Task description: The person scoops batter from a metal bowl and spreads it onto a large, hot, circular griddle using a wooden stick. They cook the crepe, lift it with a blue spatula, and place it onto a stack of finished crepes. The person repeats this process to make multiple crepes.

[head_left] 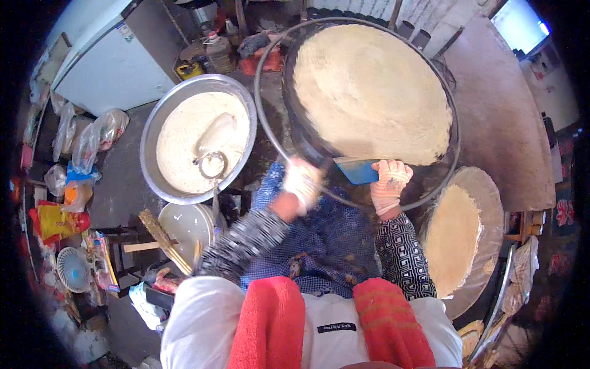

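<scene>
A thin, pale tan sheet of batter or flatbread [375, 89] covers a large round dark griddle [307, 132] ahead of me. My right hand [391, 182], in a light knit glove, is closed round a blue scraper [358, 172]. The scraper's edge meets the near rim of the sheet. My left hand [302, 184], also gloved, is smeared by motion near the metal hoop [261, 101] that runs round the griddle. Its fingers cannot be made out. To the left, a wide metal basin [149, 138] holds pale batter [184, 132], with a ladle [212, 165] at its near side.
Finished-looking flatbreads [453, 240] lie on a round tray [491, 203] at my right. A bucket [184, 218] and a wooden-handled brush [161, 237] stand near my left forearm. A white chest [114, 71] is at the far left, a brown tabletop [498, 123] at the right.
</scene>
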`<action>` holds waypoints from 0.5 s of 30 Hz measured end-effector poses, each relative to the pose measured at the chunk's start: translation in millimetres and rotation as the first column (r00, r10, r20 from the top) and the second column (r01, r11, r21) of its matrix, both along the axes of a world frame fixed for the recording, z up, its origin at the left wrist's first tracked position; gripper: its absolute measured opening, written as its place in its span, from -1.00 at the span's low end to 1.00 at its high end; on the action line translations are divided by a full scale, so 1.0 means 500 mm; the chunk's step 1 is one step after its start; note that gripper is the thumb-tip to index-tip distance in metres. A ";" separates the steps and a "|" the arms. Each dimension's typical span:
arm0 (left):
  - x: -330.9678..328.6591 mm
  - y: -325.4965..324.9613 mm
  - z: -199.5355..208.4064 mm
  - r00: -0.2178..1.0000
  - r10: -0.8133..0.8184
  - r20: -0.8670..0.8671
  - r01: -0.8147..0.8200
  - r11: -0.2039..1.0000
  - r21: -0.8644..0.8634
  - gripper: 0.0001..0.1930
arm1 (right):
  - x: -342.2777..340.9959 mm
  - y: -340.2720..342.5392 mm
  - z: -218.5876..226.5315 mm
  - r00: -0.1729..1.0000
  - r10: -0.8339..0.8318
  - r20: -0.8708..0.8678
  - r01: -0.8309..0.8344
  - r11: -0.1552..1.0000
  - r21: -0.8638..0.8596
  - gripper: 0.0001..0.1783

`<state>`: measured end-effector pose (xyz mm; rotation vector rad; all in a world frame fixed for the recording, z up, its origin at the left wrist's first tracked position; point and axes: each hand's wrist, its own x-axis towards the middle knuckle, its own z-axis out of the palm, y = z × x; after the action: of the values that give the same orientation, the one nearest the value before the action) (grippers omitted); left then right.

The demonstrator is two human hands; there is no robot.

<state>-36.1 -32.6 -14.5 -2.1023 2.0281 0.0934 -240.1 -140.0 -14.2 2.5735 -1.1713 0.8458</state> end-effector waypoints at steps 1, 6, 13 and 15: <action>-0.078 0.007 0.012 0.997 -0.069 -0.037 0.074 0.987 0.143 -0.75 | 0.007 -0.002 -0.005 1.000 0.006 0.007 -0.006 1.000 -0.007 -0.88; -0.293 0.192 -0.030 0.784 -0.314 -0.535 0.234 0.949 -0.213 -0.16 | 0.001 -0.006 -0.008 0.999 -0.015 -0.039 0.014 1.000 -0.020 -0.90; -0.023 0.245 0.006 0.955 0.047 -0.292 -0.092 0.985 -0.144 -0.07 | 0.023 -0.010 -0.021 0.995 -0.072 -0.067 0.073 0.997 0.014 -0.84; 0.019 0.248 -0.023 0.966 0.128 -0.225 -0.146 0.987 -0.066 -0.04 | 0.010 -0.015 -0.026 0.992 -0.099 -0.078 0.100 0.995 0.009 -0.87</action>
<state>-26.5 91.4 -26.2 -2.3775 2.0331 0.2821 -235.1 -147.6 -27.0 2.5100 -1.2740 0.7129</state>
